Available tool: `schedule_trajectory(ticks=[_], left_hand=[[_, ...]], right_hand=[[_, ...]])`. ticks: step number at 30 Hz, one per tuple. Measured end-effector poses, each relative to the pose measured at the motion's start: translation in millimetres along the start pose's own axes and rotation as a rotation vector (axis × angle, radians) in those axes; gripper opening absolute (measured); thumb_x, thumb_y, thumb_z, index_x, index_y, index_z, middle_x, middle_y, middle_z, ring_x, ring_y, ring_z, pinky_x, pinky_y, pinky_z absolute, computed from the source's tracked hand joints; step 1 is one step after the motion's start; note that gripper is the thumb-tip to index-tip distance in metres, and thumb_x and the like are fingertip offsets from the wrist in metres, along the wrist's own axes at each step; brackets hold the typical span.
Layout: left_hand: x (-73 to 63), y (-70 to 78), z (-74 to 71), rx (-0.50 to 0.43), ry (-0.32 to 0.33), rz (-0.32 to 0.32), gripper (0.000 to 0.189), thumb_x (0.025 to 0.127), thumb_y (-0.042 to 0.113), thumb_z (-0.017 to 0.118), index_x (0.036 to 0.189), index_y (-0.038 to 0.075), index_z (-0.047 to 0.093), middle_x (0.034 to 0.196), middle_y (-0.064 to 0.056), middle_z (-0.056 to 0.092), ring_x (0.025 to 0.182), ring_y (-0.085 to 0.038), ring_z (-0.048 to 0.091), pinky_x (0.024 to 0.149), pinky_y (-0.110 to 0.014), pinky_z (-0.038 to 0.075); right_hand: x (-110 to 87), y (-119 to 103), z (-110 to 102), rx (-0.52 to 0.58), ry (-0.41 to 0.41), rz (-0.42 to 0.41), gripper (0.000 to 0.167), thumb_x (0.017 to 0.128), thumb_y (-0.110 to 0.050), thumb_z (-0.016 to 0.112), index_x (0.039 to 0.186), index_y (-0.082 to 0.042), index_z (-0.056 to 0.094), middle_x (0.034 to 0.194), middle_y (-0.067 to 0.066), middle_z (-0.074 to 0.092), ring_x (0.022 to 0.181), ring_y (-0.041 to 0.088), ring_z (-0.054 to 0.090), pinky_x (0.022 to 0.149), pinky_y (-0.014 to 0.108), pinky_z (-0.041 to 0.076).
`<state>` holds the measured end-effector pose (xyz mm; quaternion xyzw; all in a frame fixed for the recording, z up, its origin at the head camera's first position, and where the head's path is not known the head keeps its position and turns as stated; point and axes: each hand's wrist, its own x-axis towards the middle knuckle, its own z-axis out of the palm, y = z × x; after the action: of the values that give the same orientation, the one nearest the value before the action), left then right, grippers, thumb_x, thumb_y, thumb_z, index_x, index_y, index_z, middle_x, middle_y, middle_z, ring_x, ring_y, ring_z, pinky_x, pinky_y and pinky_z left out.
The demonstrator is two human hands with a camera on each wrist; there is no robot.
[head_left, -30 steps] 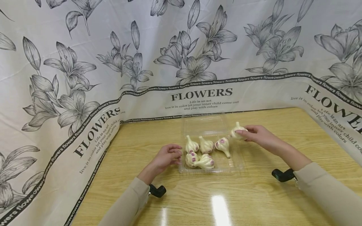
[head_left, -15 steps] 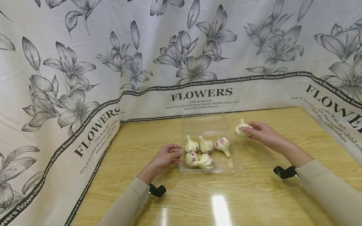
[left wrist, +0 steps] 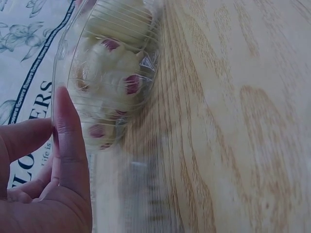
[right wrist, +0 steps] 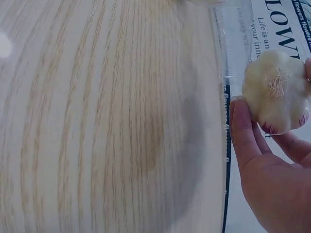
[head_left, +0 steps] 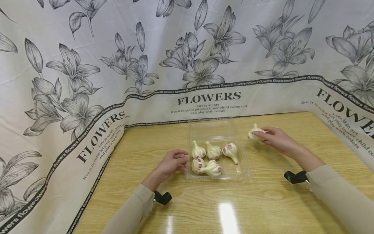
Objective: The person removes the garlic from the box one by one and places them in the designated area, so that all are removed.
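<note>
My right hand (head_left: 276, 139) holds a garlic bulb (head_left: 255, 133) between thumb and fingers, over the table right of a clear plastic clamshell box (head_left: 243, 169). The right wrist view shows the rooty base of that garlic bulb (right wrist: 277, 90), with purple streaks low on it. At the box's left side, my left hand (head_left: 172, 160) pinches the rim with thumb and index finger. Several pale garlic bulbs with purple patches lie in the box, one of them a bulb (head_left: 230, 152) with its neck toward the front right. Through the ribbed wall (left wrist: 109, 97), the left wrist view shows bulbs close behind.
The box's clear lid (head_left: 211, 129) is folded back toward the cloth. Behind and beside the wooden table (head_left: 187, 204) hangs a white curtain (head_left: 210, 71) printed with grey lilies and lettering. Black camera mounts (head_left: 163, 197) stick out from both wrists.
My right hand has carried the garlic bulb to the right, away from the box. The left hand and the bulbs in the box have stayed in place.
</note>
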<state>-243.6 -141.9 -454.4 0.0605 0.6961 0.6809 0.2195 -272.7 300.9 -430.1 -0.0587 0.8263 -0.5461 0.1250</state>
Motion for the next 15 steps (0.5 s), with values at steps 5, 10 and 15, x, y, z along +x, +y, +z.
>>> schedule_trajectory(ticks=[5, 10, 15], left_hand=[[-0.9, -0.1, -0.2, -0.002, -0.001, 0.001, 0.038, 0.103, 0.001, 0.058, 0.137, -0.012, 0.049, 0.097, -0.008, 0.062, 0.078, -0.014, 0.064, 0.069, -0.029, 0.061], [0.2, -0.7, -0.8, 0.006, -0.001, 0.002, 0.036, 0.103, 0.001, 0.058, 0.136, -0.011, 0.05, 0.096, -0.008, 0.062, 0.078, -0.015, 0.064, 0.069, -0.029, 0.061], [1.6, -2.9, -1.5, 0.005, -0.001, -0.004, 0.036, 0.102, 0.001, 0.058, 0.136, -0.01, 0.051, 0.096, -0.007, 0.063, 0.078, -0.015, 0.064, 0.069, -0.029, 0.061]], right_hand=[[3.2, 1.6, -0.2, -0.035, 0.018, 0.005, 0.088, 0.105, -0.048, 0.054, 0.156, 0.015, 0.019, 0.153, 0.034, 0.035, 0.13, 0.034, 0.048, 0.099, 0.02, 0.051], [10.3, 5.9, -0.6, -0.064, 0.047, 0.0, 0.084, 0.104, -0.049, 0.056, 0.152, 0.015, 0.03, 0.148, 0.032, 0.042, 0.113, 0.014, 0.056, 0.091, 0.016, 0.051], [18.9, 13.1, -1.2, -0.128, 0.067, 0.001, 0.083, 0.104, -0.05, 0.055, 0.151, 0.015, 0.032, 0.145, 0.033, 0.045, 0.114, 0.019, 0.057, 0.093, 0.026, 0.054]])
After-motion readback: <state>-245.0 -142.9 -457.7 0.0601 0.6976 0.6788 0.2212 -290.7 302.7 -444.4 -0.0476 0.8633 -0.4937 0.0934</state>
